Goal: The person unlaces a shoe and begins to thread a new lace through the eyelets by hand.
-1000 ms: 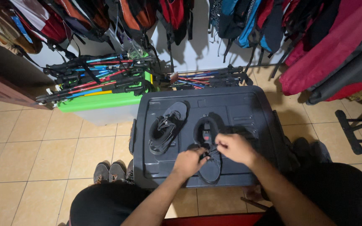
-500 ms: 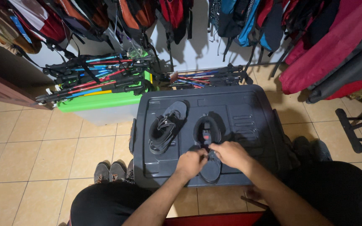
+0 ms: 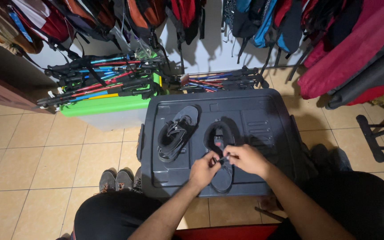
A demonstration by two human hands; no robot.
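Two black sandals lie on one dark grey storage box lid (image 3: 263, 111): the left sandal (image 3: 176, 132) sits alone, and the right sandal (image 3: 219, 151) is under two hands, the left hand (image 3: 204, 169) and the right hand (image 3: 245, 158). One green bin lid (image 3: 103, 106) carries a bundle of trekking poles (image 3: 103, 82), too tangled to count. One pair of grey shoes (image 3: 115, 180) stands on the floor.

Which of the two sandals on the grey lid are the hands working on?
The right-hand sandal, nearer the person. Both the left hand and right hand pinch its strap. The other sandal lies untouched to its left.
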